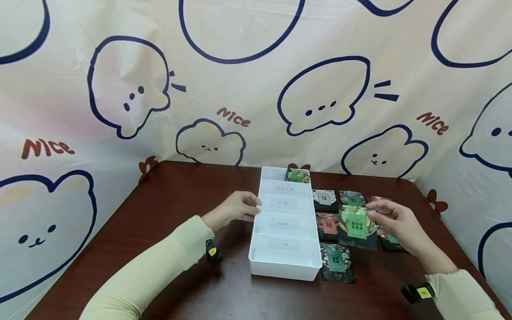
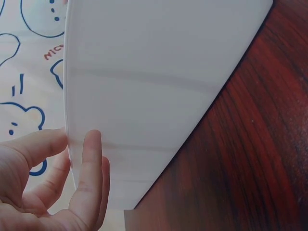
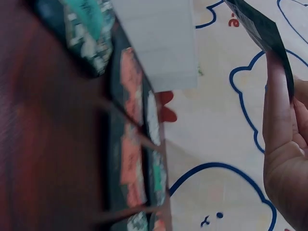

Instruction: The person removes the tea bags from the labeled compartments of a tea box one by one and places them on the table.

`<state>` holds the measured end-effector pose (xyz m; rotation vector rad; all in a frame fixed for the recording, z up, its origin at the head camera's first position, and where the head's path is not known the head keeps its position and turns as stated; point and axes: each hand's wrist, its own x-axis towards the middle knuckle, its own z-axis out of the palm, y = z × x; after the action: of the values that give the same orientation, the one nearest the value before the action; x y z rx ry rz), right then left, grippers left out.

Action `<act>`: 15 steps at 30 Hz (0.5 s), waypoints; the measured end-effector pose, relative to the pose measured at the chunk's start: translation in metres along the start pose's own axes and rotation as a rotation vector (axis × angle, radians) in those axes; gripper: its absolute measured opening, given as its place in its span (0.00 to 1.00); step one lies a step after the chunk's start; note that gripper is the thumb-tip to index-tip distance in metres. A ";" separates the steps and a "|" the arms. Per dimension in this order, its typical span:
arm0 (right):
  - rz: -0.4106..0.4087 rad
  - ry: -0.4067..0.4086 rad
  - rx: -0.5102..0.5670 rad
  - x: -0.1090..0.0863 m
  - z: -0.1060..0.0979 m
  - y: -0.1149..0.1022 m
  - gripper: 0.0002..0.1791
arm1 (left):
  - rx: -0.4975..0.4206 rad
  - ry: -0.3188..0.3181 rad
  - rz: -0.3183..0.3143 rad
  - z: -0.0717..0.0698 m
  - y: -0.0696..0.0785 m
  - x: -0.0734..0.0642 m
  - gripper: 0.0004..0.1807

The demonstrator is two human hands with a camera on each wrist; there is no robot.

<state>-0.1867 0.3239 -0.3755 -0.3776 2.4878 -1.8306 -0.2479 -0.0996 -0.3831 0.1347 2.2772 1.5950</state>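
Note:
My right hand (image 1: 396, 222) pinches a tea sachet (image 1: 357, 226) with a green label by its right edge, thumb and fingers on either face. The sachet is held up over other sachets on the table, and the right wrist view shows it edge-on. At the long white divided tray (image 1: 286, 270), my left hand (image 1: 232, 209) touches the left rim with its fingertips; in the left wrist view, fingers lie along the outer wall. One green sachet (image 1: 298, 176) leans in the tray's farthest compartment. The nearer compartments bear printed labels.
Right of the tray lie several dark sachets: a green-labelled one (image 1: 336, 263) nearest, a red one (image 1: 325, 226), a white-labelled one (image 1: 325, 198) and a green one (image 1: 352, 197) farther back. The brown table (image 1: 192, 284) ends at a patterned cloth backdrop (image 1: 256, 89).

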 end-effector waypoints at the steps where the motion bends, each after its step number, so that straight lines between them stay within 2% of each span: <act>1: 0.016 -0.004 -0.018 -0.003 -0.001 0.002 0.11 | -0.002 0.001 -0.003 0.000 0.000 0.000 0.12; 6: 0.102 -0.035 -0.105 -0.016 -0.005 0.013 0.16 | -0.009 0.005 -0.012 0.001 0.000 0.000 0.12; 10: 0.180 -0.064 -0.125 -0.024 -0.010 0.020 0.19 | -0.006 0.004 -0.012 0.000 0.000 -0.001 0.12; 15: 0.235 -0.078 -0.152 -0.030 -0.017 0.028 0.21 | -0.002 0.006 -0.006 0.000 0.000 0.000 0.12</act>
<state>-0.1653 0.3538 -0.4008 -0.1484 2.5015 -1.5177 -0.2473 -0.0997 -0.3834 0.1229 2.2781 1.5972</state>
